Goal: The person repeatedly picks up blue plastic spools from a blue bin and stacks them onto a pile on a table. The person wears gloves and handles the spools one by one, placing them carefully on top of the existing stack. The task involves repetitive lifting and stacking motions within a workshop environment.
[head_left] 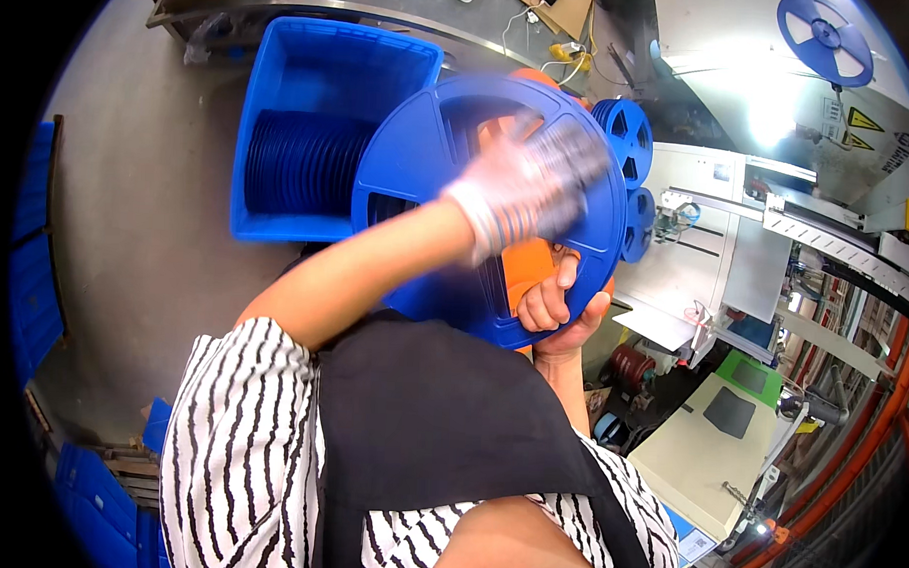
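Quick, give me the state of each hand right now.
Left hand: gloved, motion-blurred, laid against the blue reel; grip cannot be told.
Right hand: bare, fingers curled on the reel's lower edge, holding it.

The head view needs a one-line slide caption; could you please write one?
Left hand, blurred, lies across a blue reel while the right hand supports its lower edge, above a blue bin of reels.
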The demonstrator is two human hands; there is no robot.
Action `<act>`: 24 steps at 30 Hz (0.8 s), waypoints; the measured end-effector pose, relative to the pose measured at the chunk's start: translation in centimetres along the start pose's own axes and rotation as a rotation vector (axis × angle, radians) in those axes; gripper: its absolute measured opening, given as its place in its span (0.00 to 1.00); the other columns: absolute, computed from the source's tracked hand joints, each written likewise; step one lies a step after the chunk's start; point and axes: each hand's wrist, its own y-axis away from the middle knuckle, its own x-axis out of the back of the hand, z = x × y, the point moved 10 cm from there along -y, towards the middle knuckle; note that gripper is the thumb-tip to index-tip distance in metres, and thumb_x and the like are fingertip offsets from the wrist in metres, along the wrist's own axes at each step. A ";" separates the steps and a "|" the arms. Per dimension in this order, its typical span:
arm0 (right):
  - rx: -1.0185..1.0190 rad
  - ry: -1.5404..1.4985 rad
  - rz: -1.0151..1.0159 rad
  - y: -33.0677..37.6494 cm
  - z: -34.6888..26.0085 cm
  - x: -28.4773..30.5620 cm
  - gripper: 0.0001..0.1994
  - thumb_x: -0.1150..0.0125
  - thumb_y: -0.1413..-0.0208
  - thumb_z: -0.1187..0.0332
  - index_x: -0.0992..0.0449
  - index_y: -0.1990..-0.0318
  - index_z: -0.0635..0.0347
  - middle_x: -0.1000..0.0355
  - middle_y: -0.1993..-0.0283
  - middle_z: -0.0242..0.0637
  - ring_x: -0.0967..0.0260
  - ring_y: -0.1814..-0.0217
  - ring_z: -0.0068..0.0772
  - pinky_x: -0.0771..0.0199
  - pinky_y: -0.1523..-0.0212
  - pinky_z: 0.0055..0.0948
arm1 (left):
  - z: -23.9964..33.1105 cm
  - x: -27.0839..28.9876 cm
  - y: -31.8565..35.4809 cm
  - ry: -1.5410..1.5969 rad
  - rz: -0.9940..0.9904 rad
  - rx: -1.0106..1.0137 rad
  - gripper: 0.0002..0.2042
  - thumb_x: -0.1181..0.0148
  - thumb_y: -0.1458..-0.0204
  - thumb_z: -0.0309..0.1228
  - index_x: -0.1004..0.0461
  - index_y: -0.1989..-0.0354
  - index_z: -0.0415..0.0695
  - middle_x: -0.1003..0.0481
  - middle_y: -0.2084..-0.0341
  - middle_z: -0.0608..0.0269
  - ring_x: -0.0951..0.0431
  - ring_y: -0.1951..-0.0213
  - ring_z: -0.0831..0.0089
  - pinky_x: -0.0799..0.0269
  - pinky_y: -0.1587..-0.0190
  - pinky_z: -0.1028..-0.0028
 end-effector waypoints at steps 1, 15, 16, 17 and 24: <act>-0.006 -0.003 -0.015 -0.1 0.0 -0.3 0.24 0.40 0.43 0.43 0.35 0.57 0.56 0.52 0.86 0.19 0.56 0.89 0.14 0.57 0.87 0.20 | -3.0 -0.1 -0.4 -0.070 -0.032 0.094 0.27 0.49 0.46 0.41 0.37 0.37 0.46 0.35 0.38 0.56 0.38 0.35 0.59 0.52 0.33 0.51; 0.236 -0.362 0.049 0.3 -4.9 4.2 0.19 0.38 0.41 0.57 0.38 0.56 0.59 0.50 0.84 0.21 0.53 0.87 0.12 0.54 0.85 0.15 | -16.0 0.0 17.4 -0.304 -0.075 0.584 0.31 0.51 0.43 0.45 0.43 0.33 0.44 0.44 0.33 0.45 0.48 0.31 0.46 0.56 0.31 0.53; 0.252 -0.374 0.042 -0.4 -5.2 4.3 0.18 0.38 0.41 0.59 0.38 0.55 0.59 0.50 0.84 0.21 0.53 0.87 0.12 0.54 0.86 0.15 | -17.1 0.4 17.9 -0.252 -0.030 0.649 0.31 0.51 0.43 0.45 0.43 0.33 0.43 0.45 0.33 0.44 0.49 0.32 0.44 0.56 0.31 0.53; 0.256 -0.378 0.028 -0.9 -5.5 4.5 0.19 0.38 0.41 0.59 0.37 0.53 0.60 0.49 0.83 0.22 0.53 0.86 0.13 0.52 0.84 0.16 | -17.0 1.2 17.4 -0.293 0.029 0.647 0.29 0.49 0.44 0.44 0.38 0.36 0.43 0.42 0.35 0.41 0.45 0.34 0.42 0.50 0.33 0.53; 0.173 0.073 0.024 -5.6 -3.2 0.4 0.35 0.48 0.42 0.39 0.34 0.44 0.67 0.44 0.77 0.27 0.44 0.77 0.21 0.41 0.76 0.24 | -10.5 -2.3 11.2 0.642 -0.141 0.830 0.34 0.41 0.49 0.53 0.35 0.39 0.43 0.28 0.49 0.40 0.30 0.43 0.46 0.34 0.43 0.59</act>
